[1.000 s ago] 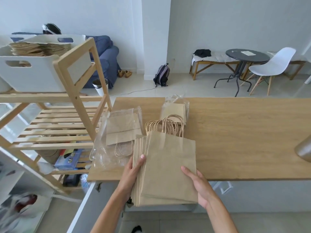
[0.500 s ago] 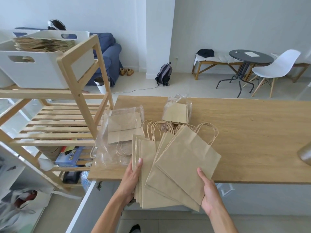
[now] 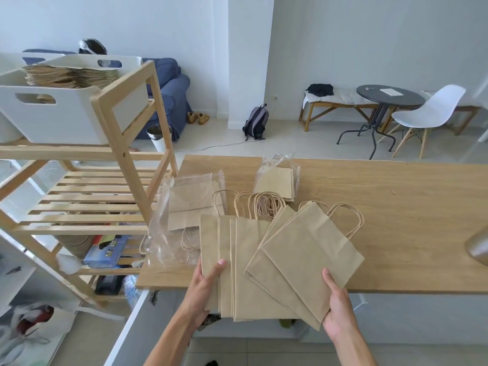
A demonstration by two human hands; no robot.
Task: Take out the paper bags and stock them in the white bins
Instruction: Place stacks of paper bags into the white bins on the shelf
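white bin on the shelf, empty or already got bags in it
Already stocked: a stack of flat paper bags lies inside the white bin, rising above its rim.

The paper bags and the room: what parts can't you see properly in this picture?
Head view only:
- Fanned paper bags: exact count hidden, they overlap.
- White bin: how deep its bag stack goes, hidden by its wall.
- Metal object: cut off by the right edge.
- Right hand: fingers hidden beneath the bags.
- Plastic-wrapped packs: count blurred by wrap.

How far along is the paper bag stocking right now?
Done: the white bin on the rack already holds a stack. In hand: left hand and right hand hold loose paper bags, fanned. Left: two plastic packs on the table still hold bags.
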